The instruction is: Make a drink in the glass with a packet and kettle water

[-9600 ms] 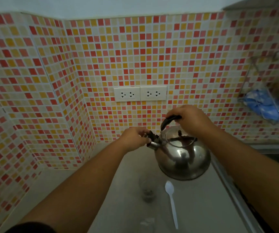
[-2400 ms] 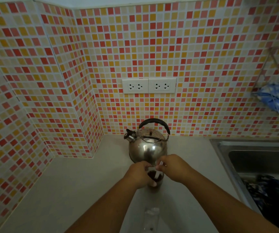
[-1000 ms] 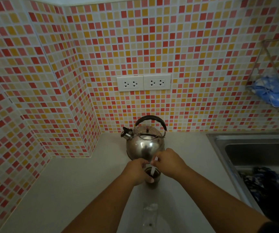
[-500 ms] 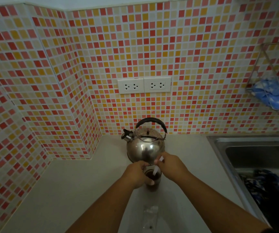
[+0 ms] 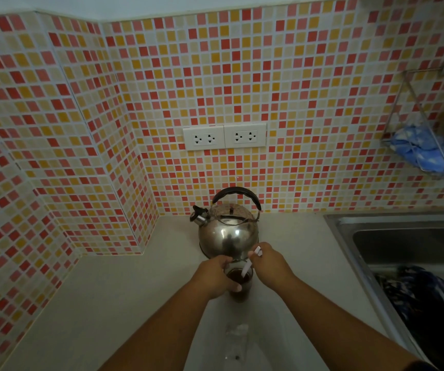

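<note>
I see the glass (image 5: 239,283) of dark drink on the worktop (image 5: 103,303), before the steel kettle (image 5: 228,231). Left hand (image 5: 215,277) grip clamped round it; right hand (image 5: 269,266) pinches a white spoon (image 5: 250,263) dipped inside.

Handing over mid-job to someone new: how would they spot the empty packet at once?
Start at the steel kettle by the tiled wall and come straight toward the camera, past the glass of dark drink that both hands hold. The packet lies flat on the counter between the forearms. It is the only clear, crumpled wrapper there.
</note>
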